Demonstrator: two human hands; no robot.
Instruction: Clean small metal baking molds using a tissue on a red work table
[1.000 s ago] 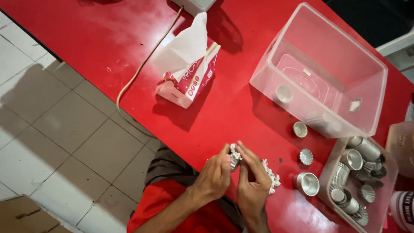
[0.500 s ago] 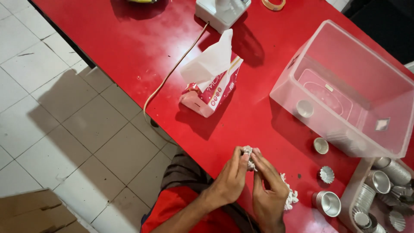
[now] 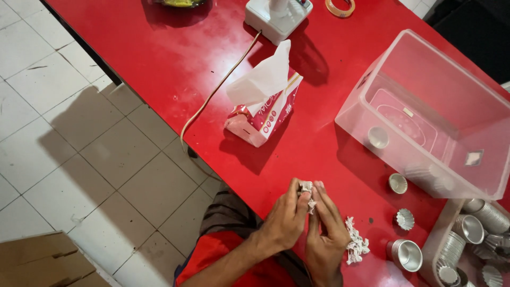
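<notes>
Your left hand (image 3: 284,223) and right hand (image 3: 324,234) both pinch a crumpled paper scrap (image 3: 306,194) beside the tissue pack (image 3: 263,109); loosen either pinch and it could drop off the surface (image 3: 159,58) edge.

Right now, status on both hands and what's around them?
Left hand and right hand together, fingers pinching a small crumpled white wad. More crumpled white bits beside right hand. Nothing between the hands.

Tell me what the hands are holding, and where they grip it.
A small crumpled white tissue wad, pinched at its sides between the fingers of the left hand and right hand.
</notes>
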